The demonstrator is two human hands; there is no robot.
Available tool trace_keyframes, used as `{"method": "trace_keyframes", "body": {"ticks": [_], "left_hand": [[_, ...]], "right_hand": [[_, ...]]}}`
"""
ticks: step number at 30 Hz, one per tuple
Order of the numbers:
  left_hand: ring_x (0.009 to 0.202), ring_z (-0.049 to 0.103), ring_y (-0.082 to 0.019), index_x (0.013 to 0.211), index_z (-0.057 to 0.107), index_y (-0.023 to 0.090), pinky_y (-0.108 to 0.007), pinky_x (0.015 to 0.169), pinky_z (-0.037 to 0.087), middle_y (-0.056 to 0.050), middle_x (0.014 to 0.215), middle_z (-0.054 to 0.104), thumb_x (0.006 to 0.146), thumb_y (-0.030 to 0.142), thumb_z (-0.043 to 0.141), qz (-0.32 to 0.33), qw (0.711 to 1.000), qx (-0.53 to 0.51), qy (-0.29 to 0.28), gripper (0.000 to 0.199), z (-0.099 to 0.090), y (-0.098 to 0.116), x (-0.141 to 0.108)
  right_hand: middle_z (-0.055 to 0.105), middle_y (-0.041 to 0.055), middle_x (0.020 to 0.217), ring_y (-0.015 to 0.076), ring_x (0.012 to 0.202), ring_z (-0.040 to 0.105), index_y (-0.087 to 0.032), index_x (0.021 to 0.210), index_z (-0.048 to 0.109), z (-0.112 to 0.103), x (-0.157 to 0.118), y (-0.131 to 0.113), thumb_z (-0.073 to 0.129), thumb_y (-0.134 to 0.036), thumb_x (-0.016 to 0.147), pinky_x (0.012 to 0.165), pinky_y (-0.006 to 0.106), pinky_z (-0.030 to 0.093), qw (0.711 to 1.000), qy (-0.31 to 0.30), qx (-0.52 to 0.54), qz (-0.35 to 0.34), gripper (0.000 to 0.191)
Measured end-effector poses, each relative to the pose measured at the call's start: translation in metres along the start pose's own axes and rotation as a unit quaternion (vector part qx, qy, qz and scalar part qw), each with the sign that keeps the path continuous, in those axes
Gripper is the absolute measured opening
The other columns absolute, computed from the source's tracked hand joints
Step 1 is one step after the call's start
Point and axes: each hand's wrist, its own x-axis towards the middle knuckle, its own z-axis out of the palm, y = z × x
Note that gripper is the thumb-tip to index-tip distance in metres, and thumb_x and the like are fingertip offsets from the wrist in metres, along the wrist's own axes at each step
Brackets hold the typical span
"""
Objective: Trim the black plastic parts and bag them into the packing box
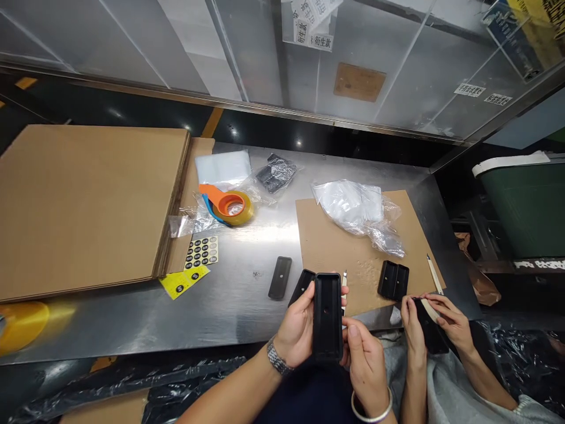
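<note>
Held up in the middle of the view is a long black plastic tray, its hollow side with a small central hole facing me. My left hand, with a metal watch at the wrist, is closed around it, thumb on the left edge and fingertips showing at the right. My right hand, wearing a bangle, is closed with fingers curled against the tray's lower right side. A pale-handled knife shows just beyond that edge; whether my fingers touch it I cannot tell. Another black tray lies partly hidden behind my left hand.
A flat dark piece lies on the metal table. Left are stacked cardboard, a tape dispenser and sticker sheets. Plastic bags rest on cardboard. At right, a co-worker's hands hold a black part.
</note>
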Motion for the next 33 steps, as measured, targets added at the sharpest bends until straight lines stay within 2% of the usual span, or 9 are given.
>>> {"method": "trace_keyframes", "body": {"ticks": [6,9,11,17,21,25,29,31,33], "left_hand": [[0.065,0.063,-0.018,0.109,0.056,0.009,-0.031,0.064,0.049,-0.010,0.080,0.067,0.085,0.046,0.032,-0.023,0.999,0.001,0.037,0.050,0.008,0.000,-0.004],[0.073,0.064,-0.019,0.110,0.056,0.009,-0.031,0.071,0.048,-0.011,0.083,0.068,0.085,0.045,0.035,-0.015,0.999,0.000,0.044,0.049,0.008,-0.002,-0.006],[0.079,0.063,-0.020,0.110,0.056,0.008,-0.030,0.075,0.047,-0.011,0.086,0.068,0.085,0.042,0.037,-0.003,0.998,0.007,0.057,0.046,0.007,-0.004,-0.006],[0.091,0.061,-0.023,0.118,0.050,0.012,-0.034,0.084,0.044,-0.011,0.099,0.066,0.084,0.039,0.041,0.003,0.999,-0.009,0.046,0.044,0.010,-0.010,-0.009],[0.096,0.059,-0.022,0.120,0.049,0.017,-0.034,0.089,0.041,-0.009,0.105,0.064,0.084,0.035,0.044,0.053,0.997,-0.012,0.053,0.040,0.012,-0.013,-0.010],[0.095,0.060,-0.021,0.116,0.053,0.018,-0.033,0.089,0.041,-0.008,0.105,0.064,0.083,0.031,0.047,0.075,0.995,-0.001,0.070,0.035,0.009,-0.015,-0.011],[0.091,0.061,-0.021,0.113,0.054,0.018,-0.032,0.084,0.044,-0.007,0.101,0.065,0.083,0.031,0.048,0.061,0.995,0.003,0.084,0.034,0.010,-0.014,-0.014],[0.090,0.061,-0.021,0.112,0.056,0.016,-0.032,0.081,0.045,-0.009,0.098,0.066,0.083,0.033,0.047,0.034,0.996,0.006,0.085,0.035,0.012,-0.012,-0.015],[0.090,0.061,-0.022,0.110,0.057,0.014,-0.032,0.081,0.045,-0.010,0.095,0.067,0.083,0.035,0.046,0.009,0.997,0.005,0.074,0.037,0.014,-0.012,-0.016]], "right_hand": [[0.044,-0.0039,0.041,0.0078,0.034,0.040,-0.012,0.086,0.064,0.008,0.000,-0.007,0.044,-0.042,0.082,0.034,0.018,0.030,0.996,0.083,-0.017,-0.006,0.036],[0.051,-0.0021,0.049,0.0073,0.037,0.042,-0.013,0.085,0.063,0.006,0.003,-0.012,0.049,-0.043,0.079,0.037,0.018,0.034,0.988,0.152,-0.032,0.001,0.034],[0.053,-0.0013,0.054,0.0077,0.041,0.044,-0.013,0.092,0.061,0.002,0.009,-0.016,0.049,-0.041,0.079,0.040,0.019,0.037,0.985,0.168,-0.039,-0.004,0.033],[0.050,0.0009,0.073,0.0101,0.061,0.050,-0.015,0.109,0.054,-0.003,0.033,-0.039,0.049,-0.032,0.079,0.057,0.021,0.044,0.985,0.098,-0.110,-0.093,0.035],[0.046,-0.0013,0.065,0.0092,0.057,0.045,-0.015,0.096,0.058,0.002,0.044,-0.047,0.047,-0.027,0.078,0.052,0.019,0.039,0.981,0.077,-0.164,-0.073,0.024],[0.042,-0.0041,0.055,0.0081,0.050,0.040,-0.015,0.077,0.058,0.005,0.051,-0.045,0.049,-0.026,0.076,0.048,0.019,0.034,0.976,0.086,-0.191,-0.064,0.015],[0.040,-0.0048,0.047,0.0076,0.045,0.037,-0.016,0.057,0.052,0.004,0.055,-0.046,0.046,-0.032,0.080,0.045,0.019,0.030,0.967,0.104,-0.222,-0.060,0.029],[0.043,-0.0036,0.048,0.0085,0.046,0.041,-0.016,0.057,0.053,0.003,0.055,-0.049,0.043,-0.034,0.083,0.047,0.020,0.032,0.969,0.113,-0.209,-0.069,0.033],[0.051,-0.0004,0.059,0.0108,0.056,0.049,-0.016,0.067,0.059,0.003,0.052,-0.052,0.043,-0.032,0.084,0.054,0.022,0.038,0.966,0.125,-0.190,-0.119,0.028]]}}
